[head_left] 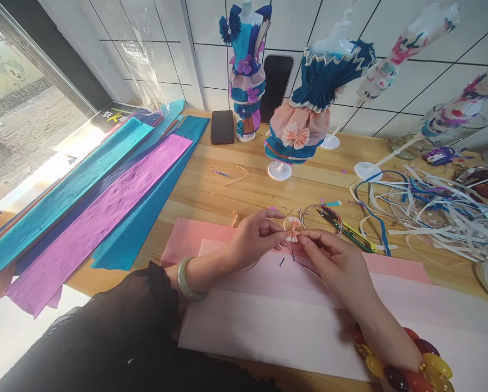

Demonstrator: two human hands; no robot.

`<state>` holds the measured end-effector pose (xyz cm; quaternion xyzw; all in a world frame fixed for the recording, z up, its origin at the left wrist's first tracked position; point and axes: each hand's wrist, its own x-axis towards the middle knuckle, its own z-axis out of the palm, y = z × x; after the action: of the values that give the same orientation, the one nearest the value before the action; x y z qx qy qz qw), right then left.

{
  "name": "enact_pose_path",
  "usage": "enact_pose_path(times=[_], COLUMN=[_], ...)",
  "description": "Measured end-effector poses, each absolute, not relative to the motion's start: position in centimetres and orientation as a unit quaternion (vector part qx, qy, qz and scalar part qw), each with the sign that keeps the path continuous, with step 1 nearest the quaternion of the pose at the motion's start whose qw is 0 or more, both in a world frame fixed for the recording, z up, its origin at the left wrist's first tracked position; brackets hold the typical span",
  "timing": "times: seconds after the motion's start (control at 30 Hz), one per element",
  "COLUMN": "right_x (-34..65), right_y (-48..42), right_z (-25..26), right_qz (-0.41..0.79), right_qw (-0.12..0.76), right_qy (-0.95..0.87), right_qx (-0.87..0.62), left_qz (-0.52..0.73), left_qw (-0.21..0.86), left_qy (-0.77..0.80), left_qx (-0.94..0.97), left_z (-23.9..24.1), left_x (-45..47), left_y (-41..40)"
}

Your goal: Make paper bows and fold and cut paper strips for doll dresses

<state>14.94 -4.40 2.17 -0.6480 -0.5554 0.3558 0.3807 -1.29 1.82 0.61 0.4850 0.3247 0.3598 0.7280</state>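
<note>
Between my two hands is a small pleated paper bow [293, 231], pale pink and white, pinched at its sides. My left hand [255, 235] is closed on its left side with thumb and fingertips. On the other side, the thumb and forefinger of my right hand [337, 262] grip the bow's right edge. Thin wire loops [309, 211] lie just behind it; whether they join the bow I cannot tell. Pink and white paper sheets [268, 321] are spread beneath both hands, with a tiny blue scrap [282, 262] below the bow.
A green utility knife [350, 231] lies right of the bow. Tangled paper strips [427, 201] cover the right side. Two dressed mannequin stands, one blue-and-purple [247, 81], one blue-and-pink [298, 117], stand behind. Purple [105, 218] and teal crepe paper [76, 190] lie left, near a phone [222, 127].
</note>
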Motion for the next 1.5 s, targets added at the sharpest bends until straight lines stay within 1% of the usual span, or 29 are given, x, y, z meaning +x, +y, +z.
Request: enact_pose_path(times=[0.43, 0.63, 0.73, 0.8, 0.97, 1.03, 1.33, 1.5], right_x=[15.9, 16.4, 16.5, 16.4, 16.0, 15.9, 15.6, 15.7], right_y=[-4.2, -4.0, -4.0, -4.0, -4.1, -4.2, -4.3, -4.3], right_z=[3.1, 3.2, 3.0, 2.9, 2.8, 2.7, 2.6, 2.9], right_qz=[0.364, 0.314, 0.297, 0.294, 0.299, 0.305, 0.356, 0.374], right_qw=[0.327, 0.29, 0.287, 0.288, 0.295, 0.298, 0.302, 0.346], right_qy=[-0.561, -0.63, -0.65, -0.656, -0.661, -0.657, -0.641, -0.594], right_qx=[-0.668, -0.649, -0.638, -0.633, -0.622, -0.622, -0.609, -0.623], left_qz=[0.384, 0.38, 0.377, 0.381, 0.388, 0.384, 0.373, 0.375], left_qw=[0.69, 0.603, 0.583, 0.594, 0.681, 0.7, 0.716, 0.705], left_qy=[0.296, 0.33, 0.343, 0.343, 0.309, 0.308, 0.32, 0.32], left_qx=[0.538, 0.619, 0.633, 0.621, 0.539, 0.517, 0.496, 0.51], left_z=[0.5, 0.3, 0.3, 0.3, 0.5, 0.5, 0.6, 0.5], left_x=[-1.5, -1.7, -1.8, -1.7, -1.3, -1.2, -1.2, -1.2], left_y=[1.8, 1.8, 1.8, 1.8, 1.7, 1.6, 1.5, 1.5])
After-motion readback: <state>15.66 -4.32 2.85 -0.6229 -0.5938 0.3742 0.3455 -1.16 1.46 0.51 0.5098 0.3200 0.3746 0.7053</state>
